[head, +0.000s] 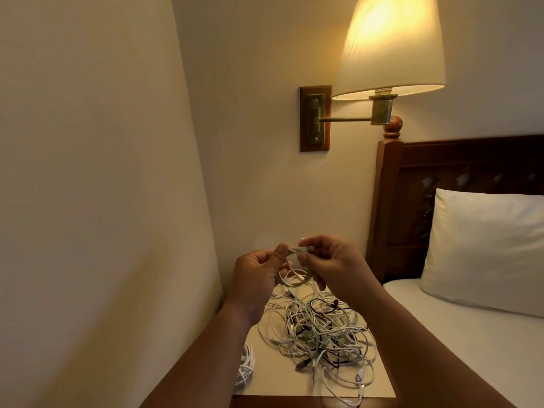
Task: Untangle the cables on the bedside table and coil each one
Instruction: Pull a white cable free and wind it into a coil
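— Bed (pixel 471 334) on the right side, is that the biggest thing?

— Yes, under a white sheet, with a white pillow (pixel 482 248) leaning on a dark carved headboard (pixel 441 160). A lit wall lamp (pixel 390 45) hangs above on a brass arm.

— And the desk?

— The desk (pixel 273 378) stands near, between the left wall and the bed, and its top is pale. A loose tangle of cables (pixel 321 334), mostly white with some dark ones, covers its middle and right part. A few strands reach the near edge.

— Where are the hands?

— Both are raised above the far end of the desk, close together. The left hand (pixel 256 281) curls its fingers round the left side of a small coil of white cable (pixel 294 278). The right hand (pixel 332 266) pinches the top of that coil, at a metal plug (pixel 309 249) between thumb and forefinger.

— Anything wound and set down?

— One white bundle (pixel 245 365) lies at the desk's left edge, partly hidden by the left forearm, apart from the tangle.
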